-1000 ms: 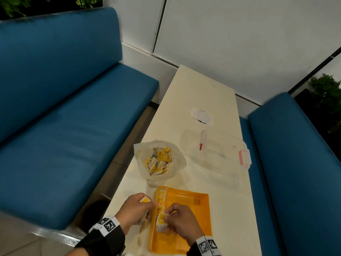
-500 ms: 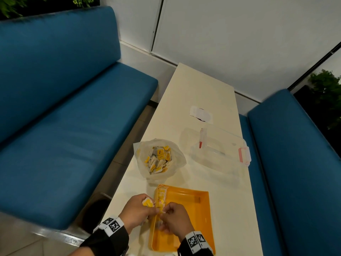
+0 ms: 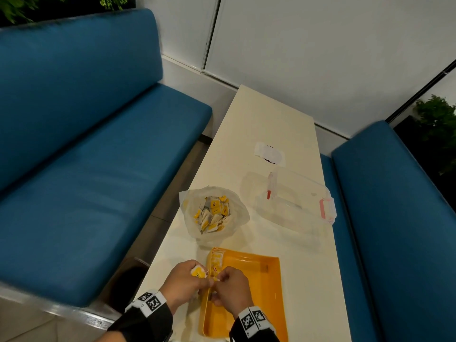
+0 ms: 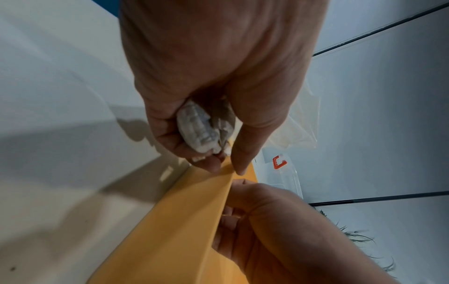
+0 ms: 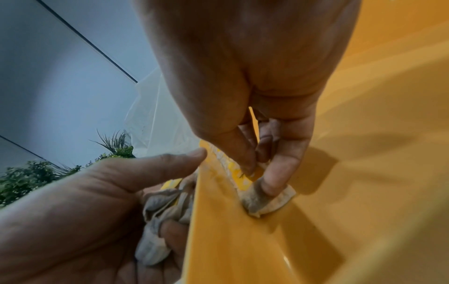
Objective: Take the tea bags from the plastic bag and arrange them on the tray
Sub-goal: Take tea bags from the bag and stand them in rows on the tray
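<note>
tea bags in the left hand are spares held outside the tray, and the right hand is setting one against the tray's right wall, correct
Not the right wall. In the right wrist view the right hand sets its tea bag against the left wall of the tray. The left hand does hold spare tea bags outside it.

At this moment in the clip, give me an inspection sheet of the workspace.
Surface: long cream table, between blue benches.
Job's things: orange plastic tray at the near end, a row of tea bags along its left wall; clear plastic bag of yellow-tagged tea bags beyond it.
Clutter: clear lidded box with pink latches; white paper slip.
Hands: left hand grips a bunch of tea bags just outside the tray's left wall; right hand pinches one tea bag against the wall inside.
Cables: nothing seen.
Surroundings: white wall panels, green plants.
</note>
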